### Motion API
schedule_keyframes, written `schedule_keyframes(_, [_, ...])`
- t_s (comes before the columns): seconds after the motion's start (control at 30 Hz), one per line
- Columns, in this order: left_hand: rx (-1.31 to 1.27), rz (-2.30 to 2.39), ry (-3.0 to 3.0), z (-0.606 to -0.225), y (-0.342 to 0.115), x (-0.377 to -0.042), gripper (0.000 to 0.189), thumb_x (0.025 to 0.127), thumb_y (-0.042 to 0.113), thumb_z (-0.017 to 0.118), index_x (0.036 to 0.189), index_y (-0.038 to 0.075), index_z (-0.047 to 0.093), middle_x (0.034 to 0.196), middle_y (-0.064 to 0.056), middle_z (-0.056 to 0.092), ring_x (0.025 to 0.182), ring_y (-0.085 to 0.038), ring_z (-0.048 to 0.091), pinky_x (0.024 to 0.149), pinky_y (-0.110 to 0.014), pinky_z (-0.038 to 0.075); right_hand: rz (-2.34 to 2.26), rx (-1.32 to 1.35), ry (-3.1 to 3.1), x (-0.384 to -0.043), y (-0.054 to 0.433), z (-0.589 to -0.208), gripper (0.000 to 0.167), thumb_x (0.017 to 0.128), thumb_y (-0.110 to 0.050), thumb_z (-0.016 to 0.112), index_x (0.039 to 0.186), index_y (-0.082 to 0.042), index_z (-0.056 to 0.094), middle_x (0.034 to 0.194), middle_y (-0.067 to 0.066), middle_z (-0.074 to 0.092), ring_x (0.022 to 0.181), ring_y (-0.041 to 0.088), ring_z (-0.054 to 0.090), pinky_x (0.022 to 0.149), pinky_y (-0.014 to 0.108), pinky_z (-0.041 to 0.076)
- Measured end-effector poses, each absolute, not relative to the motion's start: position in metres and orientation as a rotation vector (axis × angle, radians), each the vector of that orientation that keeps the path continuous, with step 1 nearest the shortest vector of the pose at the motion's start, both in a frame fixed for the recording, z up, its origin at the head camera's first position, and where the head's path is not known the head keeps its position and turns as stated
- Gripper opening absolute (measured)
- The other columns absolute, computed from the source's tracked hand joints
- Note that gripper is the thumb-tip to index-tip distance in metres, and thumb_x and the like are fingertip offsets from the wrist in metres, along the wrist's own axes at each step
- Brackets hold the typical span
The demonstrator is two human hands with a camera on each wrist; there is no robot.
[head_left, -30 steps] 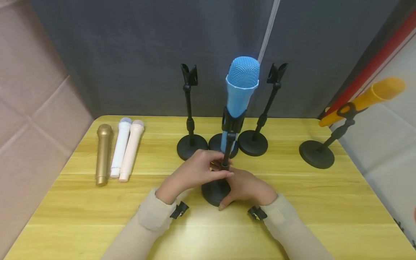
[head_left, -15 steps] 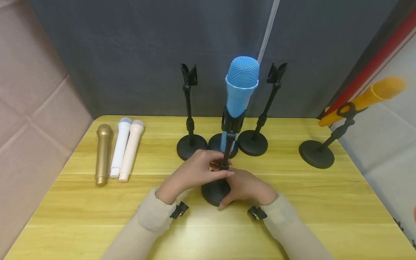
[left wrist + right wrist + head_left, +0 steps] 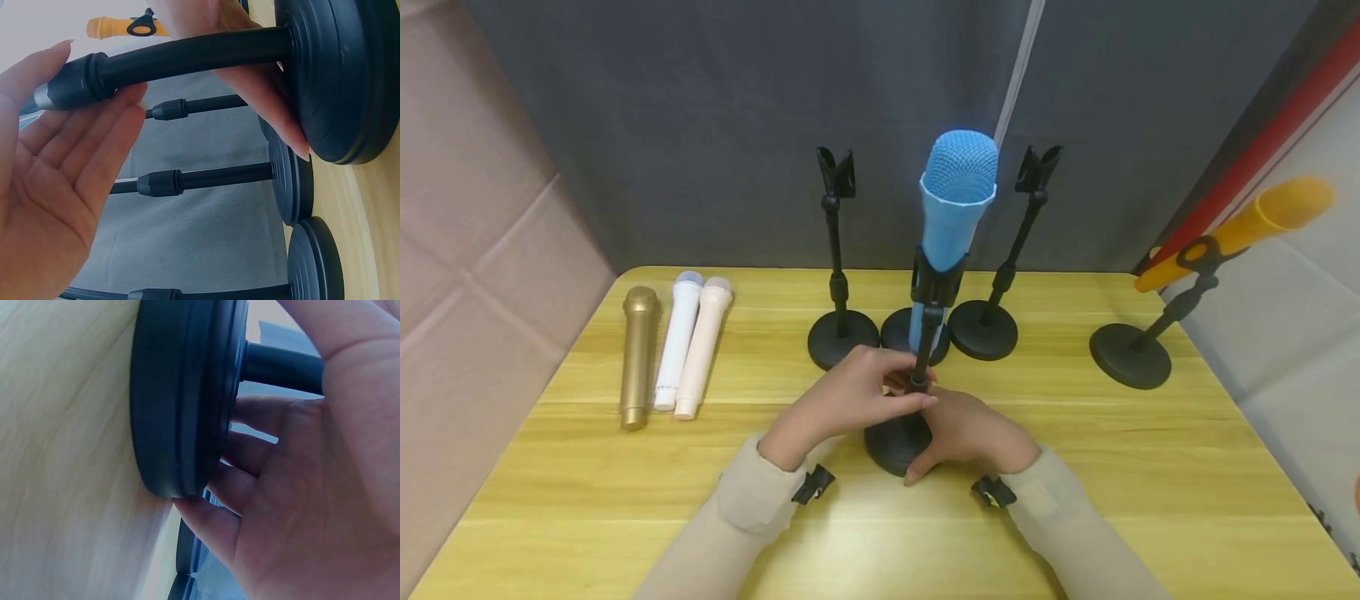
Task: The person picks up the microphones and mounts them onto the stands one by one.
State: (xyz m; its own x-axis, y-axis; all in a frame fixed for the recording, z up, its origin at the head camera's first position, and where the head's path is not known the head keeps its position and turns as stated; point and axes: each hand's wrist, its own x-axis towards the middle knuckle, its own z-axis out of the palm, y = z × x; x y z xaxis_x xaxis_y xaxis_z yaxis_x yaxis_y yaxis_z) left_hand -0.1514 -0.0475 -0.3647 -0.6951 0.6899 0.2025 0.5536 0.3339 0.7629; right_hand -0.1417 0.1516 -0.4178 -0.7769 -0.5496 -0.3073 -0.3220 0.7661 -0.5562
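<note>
A light blue microphone (image 3: 957, 225) sits upright in the clip of a black tabletop microphone stand (image 3: 895, 450). My left hand (image 3: 853, 396) holds the stand's pole, thumb on one side and fingers on the other, around the collar (image 3: 78, 81) seen in the left wrist view. Lower down, my right hand (image 3: 973, 429) grips the round base (image 3: 187, 400), with its fingers curled along the far side of the rim and the thumb at the near edge in the head view. The base rests on the wooden table (image 3: 895, 542).
Behind stand two black stands (image 3: 841, 333) (image 3: 985, 329) with bare clips, and another base (image 3: 898, 329) partly hidden by the blue microphone. An orange microphone (image 3: 1240, 229) leans in a stand at right. Gold (image 3: 638, 358), white (image 3: 677, 346) and cream (image 3: 703, 350) microphones lie at left.
</note>
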Motion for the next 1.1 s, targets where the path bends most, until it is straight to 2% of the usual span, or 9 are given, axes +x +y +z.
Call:
schedule_keyframes(0.27, [1.133,1.273,2.440,-0.3665,-0.0471,-0.1518,0.023,0.094,0.029,0.073,0.109,0.012,0.073,0.103,0.003,0.077,0.087,0.000,0.072,0.084,-0.026,0.060,-0.685,-0.701,2.509,-0.1417,0.1529,-0.4179,0.117,0.062,-0.052,0.095,0.156,-0.012,0.037,0.155,0.005,0.049,0.134,0.024,0.055,0.109,0.048,0.046])
schedule_keyframes(1.1, [1.074,1.229,2.442,-0.3669,-0.0442,-0.1511,0.022,0.094,0.028,0.074,0.109,0.012,0.073,0.099,0.005,0.077,0.085,0.001,0.071,0.082,-0.021,0.058,-0.672,-0.674,2.512,-0.1417,0.1525,-0.4167,0.116,0.061,-0.053,0.095,0.156,-0.016,0.039,0.157,0.005,0.047,0.133,0.023,0.056,0.108,0.048,0.047])
